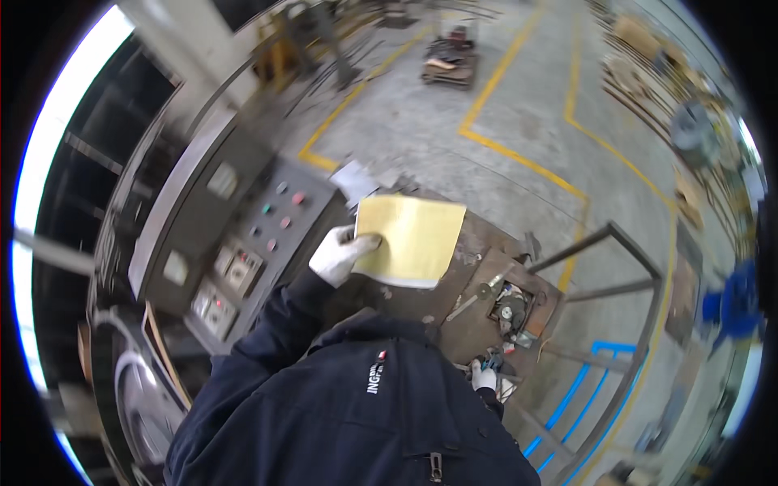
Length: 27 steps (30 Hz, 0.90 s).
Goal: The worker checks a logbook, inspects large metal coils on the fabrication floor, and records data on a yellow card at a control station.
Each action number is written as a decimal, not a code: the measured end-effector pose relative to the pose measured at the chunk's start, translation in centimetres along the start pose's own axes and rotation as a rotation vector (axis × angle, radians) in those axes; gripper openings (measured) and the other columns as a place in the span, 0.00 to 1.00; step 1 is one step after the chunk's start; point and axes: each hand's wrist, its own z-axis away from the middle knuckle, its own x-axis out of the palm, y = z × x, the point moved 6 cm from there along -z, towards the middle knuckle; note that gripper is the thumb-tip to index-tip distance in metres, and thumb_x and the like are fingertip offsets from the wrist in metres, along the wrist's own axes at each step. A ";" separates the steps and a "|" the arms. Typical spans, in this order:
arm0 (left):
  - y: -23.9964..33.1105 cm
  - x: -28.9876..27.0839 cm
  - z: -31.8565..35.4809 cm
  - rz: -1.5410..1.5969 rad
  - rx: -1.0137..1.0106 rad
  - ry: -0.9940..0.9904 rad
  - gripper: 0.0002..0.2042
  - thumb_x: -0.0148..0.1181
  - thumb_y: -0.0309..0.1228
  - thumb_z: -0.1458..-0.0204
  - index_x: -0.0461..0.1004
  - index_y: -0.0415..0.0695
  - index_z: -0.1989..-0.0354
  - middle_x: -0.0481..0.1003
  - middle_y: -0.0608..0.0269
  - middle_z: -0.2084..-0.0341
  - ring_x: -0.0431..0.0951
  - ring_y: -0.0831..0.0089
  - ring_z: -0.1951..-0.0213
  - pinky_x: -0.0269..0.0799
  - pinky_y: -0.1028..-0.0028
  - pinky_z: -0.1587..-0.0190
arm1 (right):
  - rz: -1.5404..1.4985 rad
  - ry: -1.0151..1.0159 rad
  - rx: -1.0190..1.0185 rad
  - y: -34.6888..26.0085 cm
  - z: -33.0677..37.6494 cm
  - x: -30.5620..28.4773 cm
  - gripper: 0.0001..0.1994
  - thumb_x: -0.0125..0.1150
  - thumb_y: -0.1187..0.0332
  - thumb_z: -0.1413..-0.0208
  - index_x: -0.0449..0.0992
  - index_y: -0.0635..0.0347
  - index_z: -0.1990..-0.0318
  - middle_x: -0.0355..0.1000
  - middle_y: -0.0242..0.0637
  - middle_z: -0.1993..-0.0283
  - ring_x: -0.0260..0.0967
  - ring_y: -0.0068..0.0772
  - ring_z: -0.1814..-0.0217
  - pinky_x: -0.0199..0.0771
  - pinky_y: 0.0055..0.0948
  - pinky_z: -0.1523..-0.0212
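My left hand (336, 256), in a white glove, is closed on the left edge of yellow paper (412, 240), with the thumb lying on top. The paper looks like a sheet or thin stack with a white lower edge, held above the dark workbench (405, 303). My right hand (484, 377), also in a white glove, is low at the bench's right side. It is beside a small blue-grey tool (491, 359); its fingers are too small and blurred to show whether they grip it.
A caliper-like metal tool (478, 298) lies near an open box of parts (512, 313). Left of the bench stands a control panel (279, 212) with coloured buttons. A metal frame (652, 285) rises at right. Beyond, a loaded low cart (450, 66) stands on the yellow-lined floor.
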 end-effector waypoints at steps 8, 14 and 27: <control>-7.0 -14.3 6.4 0.397 -0.056 0.468 0.17 0.65 0.30 0.43 0.75 0.32 0.49 0.80 0.57 0.59 0.80 0.74 0.61 0.76 0.74 0.54 | -0.301 0.023 -0.299 -12.8 -8.6 -4.9 0.30 0.52 0.42 0.35 0.79 0.69 0.60 0.79 0.45 0.72 0.78 0.37 0.75 0.76 0.33 0.74; -17.5 -24.3 10.6 0.235 -0.196 0.737 0.19 0.65 0.33 0.43 0.76 0.30 0.49 0.81 0.56 0.60 0.80 0.73 0.61 0.75 0.73 0.55 | -0.071 0.017 -0.638 -32.2 -5.7 -6.6 0.30 0.40 0.45 0.29 0.77 0.68 0.48 0.78 0.52 0.64 0.74 0.43 0.71 0.77 0.38 0.65; -13.6 -35.4 6.4 0.129 -0.222 0.486 0.18 0.63 0.35 0.41 0.78 0.32 0.50 0.81 0.61 0.62 0.78 0.78 0.61 0.73 0.75 0.54 | -0.379 -0.359 -0.572 -62.9 12.9 5.5 0.38 0.38 0.34 0.33 0.78 0.65 0.68 0.63 0.28 0.87 0.57 0.20 0.89 0.54 0.21 0.88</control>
